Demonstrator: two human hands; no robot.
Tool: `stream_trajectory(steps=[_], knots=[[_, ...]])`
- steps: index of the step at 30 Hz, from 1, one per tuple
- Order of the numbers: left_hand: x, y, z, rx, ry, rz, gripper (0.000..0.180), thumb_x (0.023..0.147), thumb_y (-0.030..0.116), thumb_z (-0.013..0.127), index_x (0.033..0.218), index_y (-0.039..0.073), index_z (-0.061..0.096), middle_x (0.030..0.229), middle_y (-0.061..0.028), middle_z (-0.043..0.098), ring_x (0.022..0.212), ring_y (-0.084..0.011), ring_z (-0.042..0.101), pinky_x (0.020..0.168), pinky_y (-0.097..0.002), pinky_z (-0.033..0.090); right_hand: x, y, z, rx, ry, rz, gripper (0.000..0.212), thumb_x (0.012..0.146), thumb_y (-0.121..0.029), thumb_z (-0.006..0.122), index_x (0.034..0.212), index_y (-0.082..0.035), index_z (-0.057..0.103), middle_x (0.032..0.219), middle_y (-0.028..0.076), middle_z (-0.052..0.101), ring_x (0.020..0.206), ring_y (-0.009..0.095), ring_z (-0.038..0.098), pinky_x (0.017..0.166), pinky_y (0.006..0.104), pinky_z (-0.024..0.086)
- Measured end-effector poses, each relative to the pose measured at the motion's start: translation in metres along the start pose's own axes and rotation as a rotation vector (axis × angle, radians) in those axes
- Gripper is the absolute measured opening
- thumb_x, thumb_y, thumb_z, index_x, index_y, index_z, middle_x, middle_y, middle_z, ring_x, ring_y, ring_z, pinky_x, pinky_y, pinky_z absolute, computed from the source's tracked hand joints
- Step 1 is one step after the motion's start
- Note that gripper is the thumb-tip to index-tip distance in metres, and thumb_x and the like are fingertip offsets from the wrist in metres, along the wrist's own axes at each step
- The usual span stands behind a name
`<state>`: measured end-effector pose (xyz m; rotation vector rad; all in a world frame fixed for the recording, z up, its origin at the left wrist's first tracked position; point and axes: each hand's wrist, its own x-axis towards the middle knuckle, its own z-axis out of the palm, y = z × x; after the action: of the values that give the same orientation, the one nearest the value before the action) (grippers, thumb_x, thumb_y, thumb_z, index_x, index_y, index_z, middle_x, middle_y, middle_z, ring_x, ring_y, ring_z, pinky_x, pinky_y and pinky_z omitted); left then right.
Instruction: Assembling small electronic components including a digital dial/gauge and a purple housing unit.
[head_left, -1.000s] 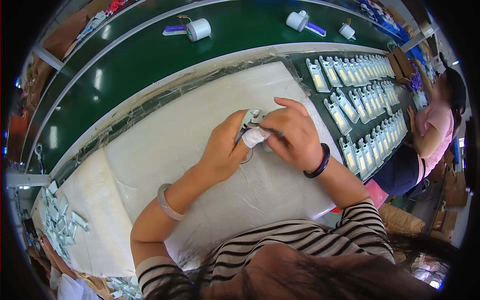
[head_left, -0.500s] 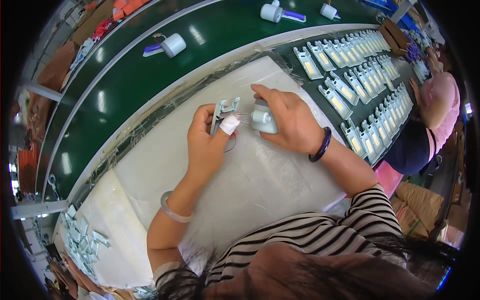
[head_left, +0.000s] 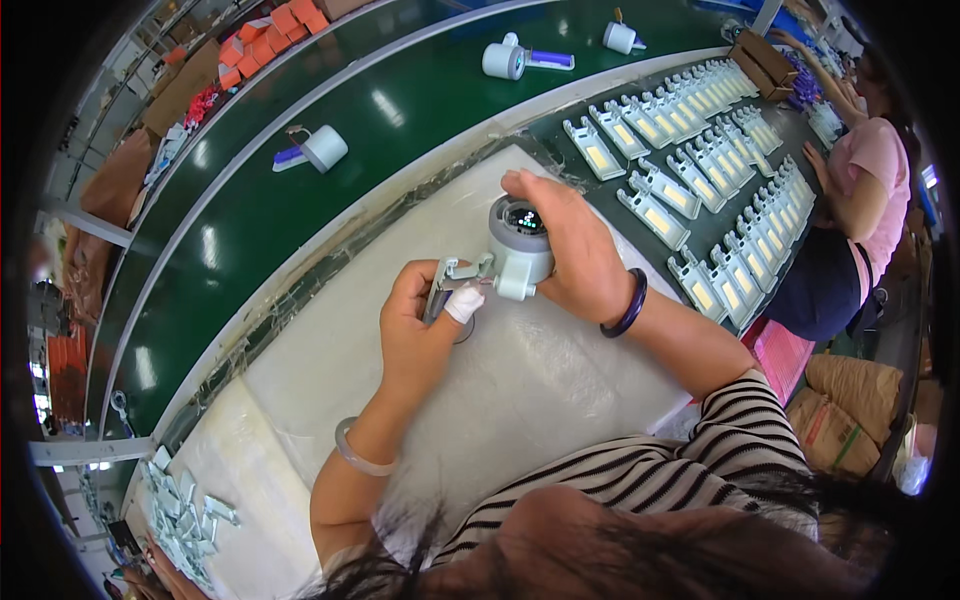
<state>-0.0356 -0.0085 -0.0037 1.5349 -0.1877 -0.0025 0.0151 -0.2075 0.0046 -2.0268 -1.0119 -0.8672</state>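
Note:
My left hand (head_left: pixel 408 335) is closed around a pale mint plastic handle shell (head_left: pixel 437 296) with a forked end. White tape wraps its thumb, which presses near the fork. In my right hand (head_left: pixel 582 240) is a round pale mint device head (head_left: pixel 522 262) with a grey rim and small lit dots on its dark face. The head's short stem meets or nearly meets the shell's forked end; I cannot tell if they are joined. Thin wires show between the two parts. Both are held above the plastic-covered work surface (head_left: pixel 350 330).
On the green belt (head_left: pixel 240 230) lie several assembled devices (head_left: pixel 325 149) with purple handles. Rows of handle shells with yellow labels (head_left: pixel 655 215) fill the dark table to the right. A person in pink (head_left: pixel 862 175) works beyond it. Loose mint parts (head_left: pixel 185 515) are heaped at lower left.
The device head has turned so its lit face shows, and its stem has come up against the shell, closing the wire-spanned gap. Both parts appear lower in view; the view has shifted too.

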Motion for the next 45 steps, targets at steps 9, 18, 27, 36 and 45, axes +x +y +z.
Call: stream_trajectory(steps=[9, 18, 27, 36, 45], knots=[[-0.0009, 0.0030, -0.0025, 0.030, -0.021, 0.062, 0.024, 0.085, 0.017, 0.070, 0.101, 0.003, 0.058, 0.086, 0.0000, 0.062, 0.070, -0.0047, 0.051, 0.062, -0.0197, 0.042, 0.0020, -0.0008, 0.0010, 0.004, 0.014, -0.023, 0.085, 0.062, -0.005, 0.077, 0.135, 0.001, 0.035, 0.120, 0.021, 0.055, 0.108, 0.038, 0.055, 0.090, 0.0407, 0.047], [0.0013, 0.0034, -0.0007, 0.059, -0.036, 0.115, 0.025, 0.085, 0.017, 0.070, 0.101, 0.004, 0.058, 0.085, 0.0010, 0.060, 0.070, -0.0040, 0.049, 0.060, -0.0191, 0.040, 0.0033, 0.0001, -0.0023, -0.002, 0.008, -0.016, 0.085, 0.061, -0.004, 0.077, 0.136, 0.001, 0.035, 0.121, 0.021, 0.054, 0.108, 0.037, 0.055, 0.090, 0.0405, 0.046], [-0.0018, 0.0018, -0.0019, 0.010, -0.028, 0.073, 0.023, 0.085, 0.015, 0.070, 0.100, 0.004, 0.058, 0.093, -0.0005, 0.062, 0.073, -0.0051, 0.052, 0.063, -0.0199, 0.042, 0.0013, -0.0043, -0.0019, -0.008, -0.014, 0.001, 0.085, 0.060, -0.004, 0.077, 0.135, 0.000, 0.037, 0.120, 0.021, 0.054, 0.108, 0.037, 0.055, 0.090, 0.0403, 0.046], [0.0004, 0.0005, -0.0028, 0.015, -0.018, 0.105, 0.024, 0.085, 0.015, 0.070, 0.102, 0.004, 0.057, 0.094, -0.0009, 0.062, 0.075, -0.0054, 0.053, 0.064, -0.0199, 0.043, 0.0038, -0.0025, -0.0001, -0.013, -0.004, -0.005, 0.087, 0.060, -0.005, 0.080, 0.135, 0.001, 0.036, 0.121, 0.020, 0.056, 0.107, 0.036, 0.056, 0.091, 0.0400, 0.046], [0.0019, -0.0019, 0.0040, -0.050, -0.040, 0.061, 0.023, 0.087, 0.015, 0.068, 0.103, 0.003, 0.056, 0.093, -0.0023, 0.062, 0.081, -0.0074, 0.057, 0.070, -0.0218, 0.045, 0.0010, -0.0016, -0.0046, -0.021, -0.009, 0.014, 0.086, 0.061, -0.005, 0.081, 0.134, 0.002, 0.036, 0.121, 0.019, 0.057, 0.107, 0.036, 0.057, 0.091, 0.0406, 0.046]])
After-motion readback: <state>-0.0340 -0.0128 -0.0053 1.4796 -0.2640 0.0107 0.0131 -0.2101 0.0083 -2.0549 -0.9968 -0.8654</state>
